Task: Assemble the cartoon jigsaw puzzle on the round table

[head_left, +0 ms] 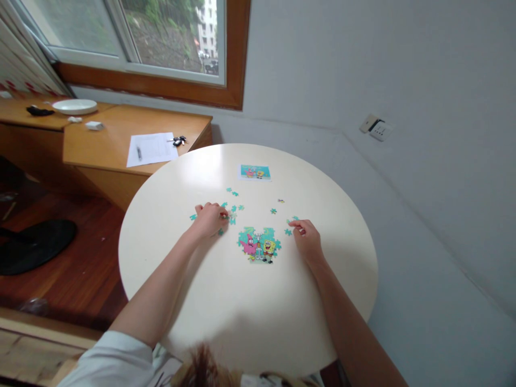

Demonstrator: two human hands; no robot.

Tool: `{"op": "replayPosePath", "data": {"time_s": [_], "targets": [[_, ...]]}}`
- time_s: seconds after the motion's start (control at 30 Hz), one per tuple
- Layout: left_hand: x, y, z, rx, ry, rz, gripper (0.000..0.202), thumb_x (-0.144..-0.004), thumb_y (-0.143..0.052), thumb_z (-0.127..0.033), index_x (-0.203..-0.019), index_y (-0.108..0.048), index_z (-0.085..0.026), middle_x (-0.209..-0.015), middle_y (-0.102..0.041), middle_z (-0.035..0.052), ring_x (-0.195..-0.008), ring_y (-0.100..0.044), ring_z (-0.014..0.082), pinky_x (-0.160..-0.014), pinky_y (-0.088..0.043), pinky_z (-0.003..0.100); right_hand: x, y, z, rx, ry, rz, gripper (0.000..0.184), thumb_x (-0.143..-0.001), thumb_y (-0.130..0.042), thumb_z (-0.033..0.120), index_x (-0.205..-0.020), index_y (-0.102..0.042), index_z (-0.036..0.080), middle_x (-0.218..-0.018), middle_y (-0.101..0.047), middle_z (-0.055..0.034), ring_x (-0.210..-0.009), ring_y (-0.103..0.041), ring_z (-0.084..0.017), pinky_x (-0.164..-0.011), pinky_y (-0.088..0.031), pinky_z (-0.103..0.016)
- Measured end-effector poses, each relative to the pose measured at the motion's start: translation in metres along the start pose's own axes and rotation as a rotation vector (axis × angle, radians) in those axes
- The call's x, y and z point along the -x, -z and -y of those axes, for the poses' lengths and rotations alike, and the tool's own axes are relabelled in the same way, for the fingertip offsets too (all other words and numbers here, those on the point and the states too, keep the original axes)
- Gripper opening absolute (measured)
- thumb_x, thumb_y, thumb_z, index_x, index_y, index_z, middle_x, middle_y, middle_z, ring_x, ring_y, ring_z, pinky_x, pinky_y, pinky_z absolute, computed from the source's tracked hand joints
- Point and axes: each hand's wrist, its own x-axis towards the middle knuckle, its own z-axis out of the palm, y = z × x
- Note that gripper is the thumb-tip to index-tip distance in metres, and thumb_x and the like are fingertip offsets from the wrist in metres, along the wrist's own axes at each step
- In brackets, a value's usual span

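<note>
A partly joined jigsaw puzzle [258, 246] with cartoon figures lies flat on the round white table [242, 312], between my hands. Left of it, my left hand [212, 217] is closed, with fingers and thumb pinched on a small teal puzzle piece at the edge of a loose cluster. More teal puzzle pieces [234, 209] lie just beyond those fingertips. On the other side, my right hand [307, 236] is curled, its index finger and thumb at a puzzle piece [295, 219]; the fingers partly hide it. Another loose piece [287, 232] sits beside this hand.
Farther back lies a picture card [255, 172] with similar figures. Single pieces [273, 211] are scattered above the puzzle. A wooden desk [100, 150] at the left holds paper [155, 150], keys [177, 141] and a white plate [75, 106]. A wall [423, 215] borders the right.
</note>
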Motion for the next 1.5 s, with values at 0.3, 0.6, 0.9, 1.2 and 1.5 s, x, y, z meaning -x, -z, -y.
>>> {"op": "replayPosePath", "data": {"time_s": [0.3,0.6,0.9,1.2,1.5], "targets": [[-0.002,0.021,0.016,0.060,0.064,-0.009,0.022,-0.075,-0.050,-0.024,-0.084,-0.071,-0.021,-0.094,-0.071,0.0082,-0.095,-0.059,0.0282,-0.083,-0.030,0.043,0.000,0.001,0.001,-0.006,0.008,0.002,0.025,-0.066,-0.041,0.018,-0.073,-0.065,0.018,-0.079,-0.063,-0.0054,-0.065,-0.054,-0.015,-0.062,-0.049,-0.031],[0.000,0.038,0.020,0.129,0.231,-0.098,0.030,-0.078,-0.051,-0.039,-0.057,-0.052,-0.017,-0.066,-0.066,0.0036,-0.073,-0.059,0.0222,-0.084,-0.032,0.041,0.000,0.002,0.000,0.014,0.008,0.022,0.025,-0.066,-0.041,0.017,-0.073,-0.066,0.018,-0.080,-0.063,-0.0059,-0.066,-0.054,-0.016,-0.062,-0.048,-0.031],[-0.001,0.041,0.033,0.162,0.233,-0.039,0.017,-0.077,-0.051,-0.030,-0.069,-0.062,-0.020,-0.074,-0.071,0.0046,-0.080,-0.062,0.0259,-0.085,-0.033,0.045,0.000,0.001,-0.001,0.021,0.029,-0.002,0.024,-0.066,-0.042,0.018,-0.072,-0.065,0.019,-0.079,-0.064,-0.0055,-0.064,-0.053,-0.016,-0.061,-0.048,-0.030],[0.000,0.052,0.055,0.193,0.368,-0.138,0.020,-0.075,-0.047,-0.016,-0.077,-0.065,-0.021,-0.092,-0.072,0.0055,-0.097,-0.061,0.0280,-0.084,-0.034,0.042,0.000,0.002,0.000,0.020,0.021,0.008,0.024,-0.067,-0.042,0.019,-0.073,-0.065,0.018,-0.079,-0.063,-0.0058,-0.063,-0.053,-0.015,-0.062,-0.048,-0.031],[0.000,0.050,0.053,0.167,0.313,-0.083,0.021,-0.074,-0.039,-0.015,-0.077,-0.059,-0.021,-0.076,-0.066,0.0034,-0.077,-0.060,0.0230,-0.075,-0.038,0.036,0.000,0.003,0.001,0.015,0.026,0.014,0.024,-0.066,-0.042,0.018,-0.072,-0.066,0.018,-0.079,-0.064,-0.0062,-0.063,-0.053,-0.016,-0.062,-0.048,-0.031]]}}
